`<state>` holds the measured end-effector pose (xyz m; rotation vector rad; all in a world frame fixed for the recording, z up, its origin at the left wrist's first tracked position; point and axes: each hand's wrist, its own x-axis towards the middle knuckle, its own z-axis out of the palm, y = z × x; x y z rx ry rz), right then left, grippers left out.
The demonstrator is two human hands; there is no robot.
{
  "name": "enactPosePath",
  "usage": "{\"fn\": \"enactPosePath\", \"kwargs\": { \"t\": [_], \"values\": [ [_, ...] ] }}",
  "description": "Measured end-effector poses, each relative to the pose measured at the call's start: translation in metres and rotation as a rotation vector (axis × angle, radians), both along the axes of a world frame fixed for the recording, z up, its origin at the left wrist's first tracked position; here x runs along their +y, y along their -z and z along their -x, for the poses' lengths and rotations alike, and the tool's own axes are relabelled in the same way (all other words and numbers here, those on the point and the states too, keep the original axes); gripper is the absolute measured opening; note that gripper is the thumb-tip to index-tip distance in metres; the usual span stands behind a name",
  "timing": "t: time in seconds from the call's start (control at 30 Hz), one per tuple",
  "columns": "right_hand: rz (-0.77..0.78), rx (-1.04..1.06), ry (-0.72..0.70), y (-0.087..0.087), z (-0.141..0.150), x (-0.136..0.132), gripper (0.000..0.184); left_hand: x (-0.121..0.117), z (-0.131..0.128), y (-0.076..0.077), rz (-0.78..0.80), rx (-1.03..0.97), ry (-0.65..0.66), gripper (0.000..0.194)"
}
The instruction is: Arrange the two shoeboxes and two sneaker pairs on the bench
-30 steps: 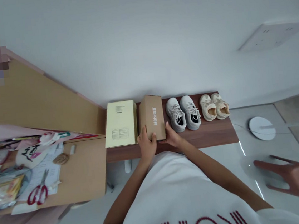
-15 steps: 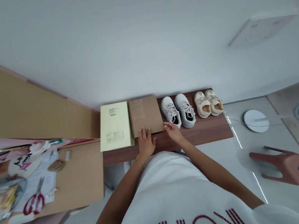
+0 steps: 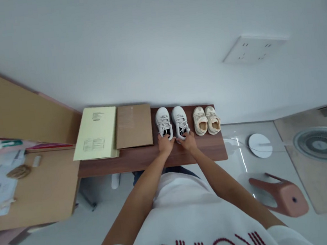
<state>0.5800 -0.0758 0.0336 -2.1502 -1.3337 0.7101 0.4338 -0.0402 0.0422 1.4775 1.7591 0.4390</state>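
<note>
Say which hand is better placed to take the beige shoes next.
The right hand, probably: it is at the white shoe nearer the beige shoes; the left hand is farther off.

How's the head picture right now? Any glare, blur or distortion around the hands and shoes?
Head view: soft, even light; glare streaks on the floor near the stool; wall socket looks skewed; fine print on the yellow box unreadable; left hand and right hand fairly clear at the heels of the white shoes, exact finger contact too small to tell.
</note>
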Motion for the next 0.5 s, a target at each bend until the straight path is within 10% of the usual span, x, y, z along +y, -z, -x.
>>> {"fn": "enactPosePath", "kwargs": {
  "t": [0.13, 0.3, 0.5],
  "values": [
    [-0.128, 0.270, 0.077, 0.003, -0.036, -0.010, 0.037, 0.006, 0.012, 0.009, -0.042, -0.285, -0.167, 0.018],
    [-0.101, 0.830, 0.354, 0.020, -0.052, -0.014, 0.035, 0.004, 0.022, 0.019, 0.276, -0.805, -0.483, 0.023],
    [-0.053, 0.882, 0.530, 0.041, -0.031, -0.020, 0.039, 0.004, 0.011, 0.027, 0.323, -0.607, -0.658, 0.022]
  ]
}}
